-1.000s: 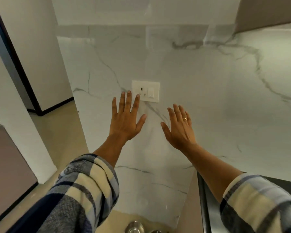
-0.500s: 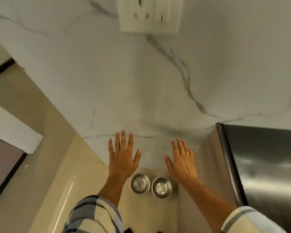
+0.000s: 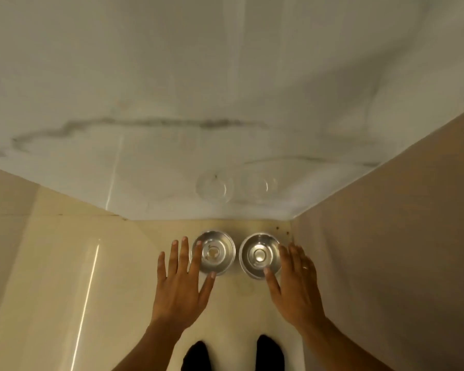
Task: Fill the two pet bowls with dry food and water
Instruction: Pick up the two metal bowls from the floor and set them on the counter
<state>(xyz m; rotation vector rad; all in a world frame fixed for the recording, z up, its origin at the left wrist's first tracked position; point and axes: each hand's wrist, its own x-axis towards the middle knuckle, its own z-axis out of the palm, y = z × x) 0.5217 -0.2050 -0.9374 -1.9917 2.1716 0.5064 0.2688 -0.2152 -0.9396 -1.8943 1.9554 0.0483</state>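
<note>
Two small steel pet bowls stand side by side on the cream floor against a marble wall. The left bowl (image 3: 215,253) and the right bowl (image 3: 259,255) both look empty and shiny inside. My left hand (image 3: 181,286) hangs flat with fingers spread just left of the left bowl, its fingertips overlapping that bowl's rim in the view. Beside the right bowl is my right hand (image 3: 296,283), also spread, a ring on one finger. Neither hand holds anything. No food or water container is in sight.
A white marble wall (image 3: 172,103) rises behind the bowls and reflects them faintly. A brown panel (image 3: 399,250) closes the corner on the right. Glossy cream floor tiles (image 3: 65,277) stretch to the left. Two dark feet (image 3: 269,353) show at the bottom edge.
The view has tipped from the wall and its switch plate down to the floor. Both spread hands have dropped with it and now flank the two bowls.
</note>
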